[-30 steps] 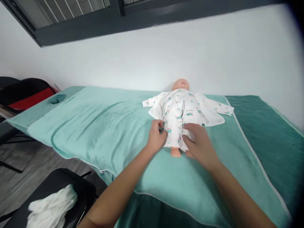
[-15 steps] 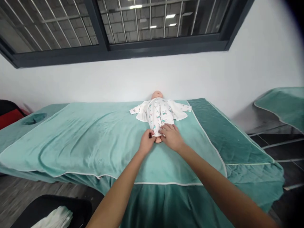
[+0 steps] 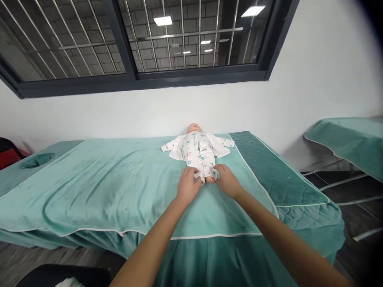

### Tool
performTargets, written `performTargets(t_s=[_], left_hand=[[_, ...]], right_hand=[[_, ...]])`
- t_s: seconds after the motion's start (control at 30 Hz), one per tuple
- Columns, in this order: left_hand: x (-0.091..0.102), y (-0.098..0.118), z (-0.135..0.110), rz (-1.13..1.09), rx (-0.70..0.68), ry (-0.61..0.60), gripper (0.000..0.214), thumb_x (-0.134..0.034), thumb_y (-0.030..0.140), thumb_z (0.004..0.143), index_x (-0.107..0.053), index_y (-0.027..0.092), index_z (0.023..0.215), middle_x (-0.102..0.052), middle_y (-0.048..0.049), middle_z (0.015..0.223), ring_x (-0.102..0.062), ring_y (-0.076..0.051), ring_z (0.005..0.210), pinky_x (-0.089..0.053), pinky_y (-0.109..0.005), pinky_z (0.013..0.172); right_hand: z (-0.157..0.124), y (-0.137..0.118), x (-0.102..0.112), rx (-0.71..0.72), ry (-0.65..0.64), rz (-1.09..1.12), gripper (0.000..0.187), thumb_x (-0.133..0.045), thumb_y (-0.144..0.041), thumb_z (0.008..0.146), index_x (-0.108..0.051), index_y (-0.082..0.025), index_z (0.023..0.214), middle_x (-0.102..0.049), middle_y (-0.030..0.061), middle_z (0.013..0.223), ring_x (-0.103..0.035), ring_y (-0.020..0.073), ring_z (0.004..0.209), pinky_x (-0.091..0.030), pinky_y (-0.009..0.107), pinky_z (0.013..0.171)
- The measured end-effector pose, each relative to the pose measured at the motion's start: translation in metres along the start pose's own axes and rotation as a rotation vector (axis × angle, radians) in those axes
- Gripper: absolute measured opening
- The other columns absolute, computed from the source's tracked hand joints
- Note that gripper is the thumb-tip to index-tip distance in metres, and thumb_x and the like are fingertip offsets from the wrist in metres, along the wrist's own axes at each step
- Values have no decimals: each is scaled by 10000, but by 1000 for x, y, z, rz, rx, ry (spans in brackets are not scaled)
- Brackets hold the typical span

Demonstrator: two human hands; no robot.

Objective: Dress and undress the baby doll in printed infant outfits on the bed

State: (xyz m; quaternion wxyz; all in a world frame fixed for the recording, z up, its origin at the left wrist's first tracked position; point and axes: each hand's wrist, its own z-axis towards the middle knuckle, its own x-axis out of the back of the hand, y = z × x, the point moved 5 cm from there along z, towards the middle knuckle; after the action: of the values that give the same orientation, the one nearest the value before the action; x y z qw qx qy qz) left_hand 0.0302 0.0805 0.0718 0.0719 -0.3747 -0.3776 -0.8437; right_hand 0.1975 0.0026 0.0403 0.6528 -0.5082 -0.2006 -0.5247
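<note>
As the doll point(image 3: 197, 149) lies face-up, your left hand point(image 3: 188, 186) and right hand point(image 3: 228, 181) pinch its trouser cuffs point(image 3: 207, 174), fingers closed.

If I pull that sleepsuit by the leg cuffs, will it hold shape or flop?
Likely floppy: the sleepsuit is thin cloth, its sleeves lying limp and flat beside the doll. On the plush green towel it probably drags rather than slides. Tugging at the cuffs, where the left hand and right hand are, may pull the small doll along.
</note>
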Motion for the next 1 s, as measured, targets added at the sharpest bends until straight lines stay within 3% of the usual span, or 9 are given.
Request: performTargets(t_s=[0.13, 0.23, 0.4, 0.57, 0.63, 0.73, 0.83, 0.9, 1.0], left_hand=[[-25, 19, 17, 243, -57, -193, 208, -558, 194, 853, -594, 198, 1057, -640, -81, 1111, -546, -249, 1072, -448, -364, 907], [-37, 20, 22, 351, -41, -253, 206, -537, 208, 878, -595, 192, 1075, -629, -101, 1143, -548, -262, 1091, -447, -370, 888], [-41, 17, 21, 310, -51, -225, 128, -538, 195, 869, -586, 212, 986, -657, -67, 1035, -570, -238, 1012, -428, -343, 814], [-38, 14, 15, 72, -10, -150, 54, -561, 210, 846, -546, 233, 893, -618, 7, 828, -555, -178, 818, -396, -286, 676], [-34, 14, 10, 20, -24, -132, 59, -567, 187, 824, -536, 229, 852, -589, 12, 787, -543, -171, 792, -404, -281, 673], [-20, 14, 1, 10, -184, -67, 151, -541, 131, 811, -553, 224, 930, -602, -5, 822, -552, -190, 868, -449, -316, 782], [-3, -5, 2, 56, -257, 94, 259, -494, 107, 838, -551, 203, 1072, -638, -62, 1001, -546, -229, 1016, -456, -387, 919], [1, -31, 9, 123, -155, 174, 324, -466, 87, 839, -544, 184, 1138, -629, -101, 1113, -535, -253, 1088, -455, -421, 968], [-7, -70, 23, 267, 43, 133, 437, -461, 63, 806, -539, 151, 1227, -593, -148, 1256, -492, -287, 1240, -425, -456, 1056]], right_hand=[[0, 8, -15, -98, -31, 25, 222, -551, -211, 871, -620, -175, 1079, -637, 124, 1095, -554, 267, 1044, -431, 355, 890], [5, 5, -16, -99, 12, 83, 132, -512, -183, 875, -625, -191, 944, -654, 80, 972, -573, 224, 951, -433, 314, 828], [9, -8, 4, 0, 87, 206, 112, -504, -218, 893, -609, -213, 933, -642, 17, 929, -578, 164, 873, -442, 270, 794], [3, -23, 25, 96, 255, 353, 58, -532, -204, 873, -588, -212, 857, -605, 12, 853, -555, 166, 812, -431, 276, 739], [-4, -20, 25, 76, 239, 355, 65, -528, -217, 888, -578, -212, 845, -596, 11, 842, -547, 164, 786, -426, 280, 724], [-21, -6, 14, 16, 94, 357, 157, -505, -303, 946, -576, -214, 838, -585, 6, 806, -534, 162, 743, -423, 286, 707], [-34, 14, 2, -19, -41, 416, 247, -470, -411, 980, -588, -212, 893, -604, 11, 809, -542, 168, 730, -442, 292, 692], [-32, 31, 0, -62, 44, 434, 262, -438, -419, 991, -596, -213, 956, -637, 31, 879, -579, 186, 796, -472, 311, 746], [-14, 51, -2, -63, 224, 285, 235, -427, -322, 969, -604, -210, 1076, -655, 88, 1079, -596, 236, 1021, -473, 386, 929]])
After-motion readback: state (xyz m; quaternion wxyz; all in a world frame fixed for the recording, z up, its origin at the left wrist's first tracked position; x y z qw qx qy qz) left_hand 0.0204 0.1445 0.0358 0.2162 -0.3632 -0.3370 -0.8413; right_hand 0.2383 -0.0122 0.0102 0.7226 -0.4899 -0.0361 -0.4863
